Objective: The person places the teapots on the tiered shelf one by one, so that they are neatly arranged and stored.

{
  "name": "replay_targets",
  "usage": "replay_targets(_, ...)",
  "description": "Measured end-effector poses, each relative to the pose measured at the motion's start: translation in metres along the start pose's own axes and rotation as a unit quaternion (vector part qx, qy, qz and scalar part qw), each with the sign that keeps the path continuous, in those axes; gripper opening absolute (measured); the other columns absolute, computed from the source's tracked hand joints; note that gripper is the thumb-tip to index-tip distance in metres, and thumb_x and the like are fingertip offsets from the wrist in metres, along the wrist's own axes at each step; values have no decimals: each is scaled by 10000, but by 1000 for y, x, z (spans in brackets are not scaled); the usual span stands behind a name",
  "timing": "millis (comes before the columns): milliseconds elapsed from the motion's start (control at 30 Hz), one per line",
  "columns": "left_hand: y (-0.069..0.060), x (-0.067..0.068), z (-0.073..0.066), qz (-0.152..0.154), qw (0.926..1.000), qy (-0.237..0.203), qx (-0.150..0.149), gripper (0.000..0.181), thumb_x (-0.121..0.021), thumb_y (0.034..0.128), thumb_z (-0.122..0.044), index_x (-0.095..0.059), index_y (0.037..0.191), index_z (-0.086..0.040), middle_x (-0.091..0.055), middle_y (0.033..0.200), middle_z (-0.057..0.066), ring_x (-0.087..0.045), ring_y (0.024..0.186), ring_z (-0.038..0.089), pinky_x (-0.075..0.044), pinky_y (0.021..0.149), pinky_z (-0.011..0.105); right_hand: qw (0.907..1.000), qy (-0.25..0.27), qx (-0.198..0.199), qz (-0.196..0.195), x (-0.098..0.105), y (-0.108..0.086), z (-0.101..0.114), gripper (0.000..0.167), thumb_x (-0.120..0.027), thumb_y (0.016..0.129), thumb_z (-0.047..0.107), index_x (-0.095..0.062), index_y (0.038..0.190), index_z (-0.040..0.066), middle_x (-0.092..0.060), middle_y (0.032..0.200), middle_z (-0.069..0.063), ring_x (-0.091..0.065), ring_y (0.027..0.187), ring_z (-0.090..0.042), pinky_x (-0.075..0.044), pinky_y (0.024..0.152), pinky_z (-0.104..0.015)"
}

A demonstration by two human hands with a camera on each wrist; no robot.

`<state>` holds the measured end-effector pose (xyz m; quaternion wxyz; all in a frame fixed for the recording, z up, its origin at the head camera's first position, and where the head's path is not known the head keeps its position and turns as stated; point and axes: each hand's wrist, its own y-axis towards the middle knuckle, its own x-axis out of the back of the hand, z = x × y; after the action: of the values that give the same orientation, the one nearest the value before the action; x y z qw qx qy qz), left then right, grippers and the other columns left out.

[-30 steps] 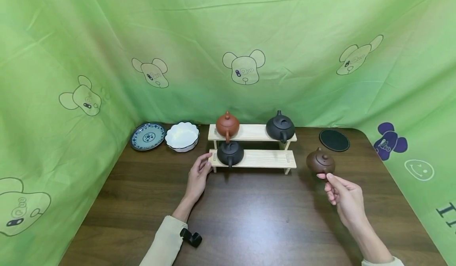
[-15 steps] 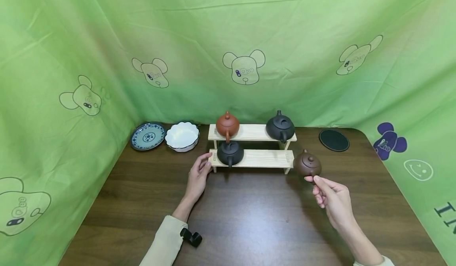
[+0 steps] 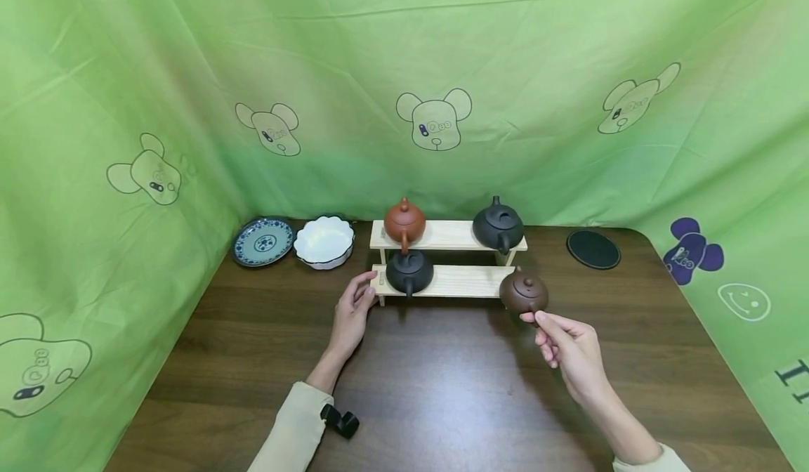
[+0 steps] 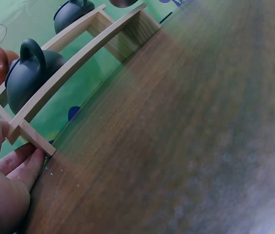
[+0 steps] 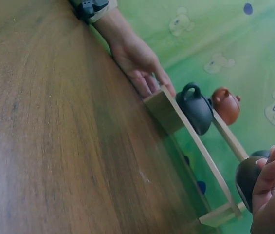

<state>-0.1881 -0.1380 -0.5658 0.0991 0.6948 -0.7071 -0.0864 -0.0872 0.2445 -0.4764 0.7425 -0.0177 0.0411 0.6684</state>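
Observation:
My right hand [image 3: 571, 352] pinches the handle of a brown teapot [image 3: 524, 292], held in the air in front of the right end of the lower shelf. At the other end, my left hand [image 3: 352, 312] grips the light wooden two-tier stand [image 3: 470, 282]. The left wrist view shows its thumb by the board and its fingers [image 4: 30, 163] at the stand's leg. A black teapot [image 3: 409, 272] sits on the lower shelf's left part. On the upper shelf stand a reddish-orange teapot [image 3: 404, 220] at left and a larger black teapot [image 3: 498, 225] at right.
Left of the stand lie a blue patterned plate [image 3: 262, 241] and a white scalloped bowl [image 3: 324, 241]. A dark round mat [image 3: 593, 248] lies at the table's back right. Green printed cloth [image 3: 436, 50] hangs behind the wooden table [image 3: 436, 395] and along its sides.
My right hand has carried the brown teapot leftward, from the right of the stand to before the lower shelf's right end. My left hand has stayed on the stand.

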Motion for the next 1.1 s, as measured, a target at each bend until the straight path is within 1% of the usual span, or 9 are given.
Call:
replay_targets(200, 8, 6, 31, 15, 9988, 17, 494, 353, -621, 1162, -263, -653, 1510, -214, -683, 1496, 40, -693, 1317, 207, -619, 1063, 291, 10000, -46, -48, 32, -8, 4, -4, 254, -629, 1134, 91, -841, 1059, -28, -599, 655, 38, -496, 495, -27, -395, 399, -165)
replay_targets(267, 9, 8, 37, 53, 9986, -9, 532, 358, -621, 1162, -272, -644, 1517, -234, -676, 1510, 41, -684, 1337, 226, -612, 1080, 304, 10000, -61, -36, 49, -11, 7, -5, 256, -633, 1133, 95, -836, 1056, -40, -595, 653, 36, -490, 496, -27, -391, 399, -171)
replay_targets(400, 10, 9, 40, 86, 9990, -28, 439, 354, -626, 1159, -272, -649, 1512, -243, -679, 1508, 52, -681, 1348, 277, -617, 1083, 341, 9999, -109, 6, 95, -16, 12, -10, 269, -631, 1136, 101, -817, 1059, -78, -585, 644, 38, -482, 496, -25, -388, 401, -173)
replay_targets(533, 9, 8, 38, 47, 9986, -23, 527, 347, -627, 1158, -243, -653, 1504, -250, -675, 1517, 33, -675, 1358, 265, -612, 1086, 330, 9999, -115, 35, 78, -20, 16, -13, 287, -628, 1138, 103, -794, 1072, -122, -581, 641, 37, -481, 497, -27, -393, 408, -164)
replay_targets(667, 8, 7, 32, -21, 9979, -8, 654, 339, -620, 1161, -224, -659, 1498, -240, -667, 1525, 12, -674, 1350, 203, -604, 1086, 292, 9999, -116, 34, 24, -25, 21, -15, 301, -632, 1138, 111, -781, 1088, -146, -583, 641, 34, -482, 497, -28, -394, 412, -153)
replay_targets(733, 6, 5, 26, -17, 9988, -4, 480, 336, -606, 1166, -205, -659, 1497, -186, -673, 1514, 59, -685, 1330, 211, -622, 1070, 315, 9999, -110, 10, -2, -27, 24, -16, 310, -636, 1138, 119, -776, 1101, -155, -589, 646, 33, -488, 500, -28, -398, 411, -150)
replay_targets(900, -1, -1, -2, -30, 10000, 71, -47, 348, -589, 1172, -209, -650, 1486, -72, -678, 1484, 177, -708, 1282, 241, -651, 1027, 355, 9999, -151, -21, 45, -30, 30, -17, 338, -647, 1137, 141, -756, 1148, -179, -616, 666, 32, -526, 521, -33, -440, 423, -157)
replay_targets(1000, -4, -4, -16, -93, 9997, 165, 121, 336, -580, 1173, -180, -649, 1480, -64, -678, 1484, 181, -702, 1283, 224, -642, 1042, 343, 9996, -252, -16, 86, -31, 33, -17, 347, -652, 1136, 151, -752, 1162, -180, -625, 679, 28, -545, 536, -38, -466, 436, -164)
replay_targets(1100, -4, -7, -24, -127, 9983, 311, 473, 340, -544, 1180, -121, -625, 1499, -36, -656, 1513, 197, -687, 1311, 258, -623, 1087, 379, 9994, -318, -19, 102, -32, 36, -17, 352, -654, 1137, 161, -753, 1169, -176, -627, 690, 28, -554, 546, -38, -475, 444, -165)
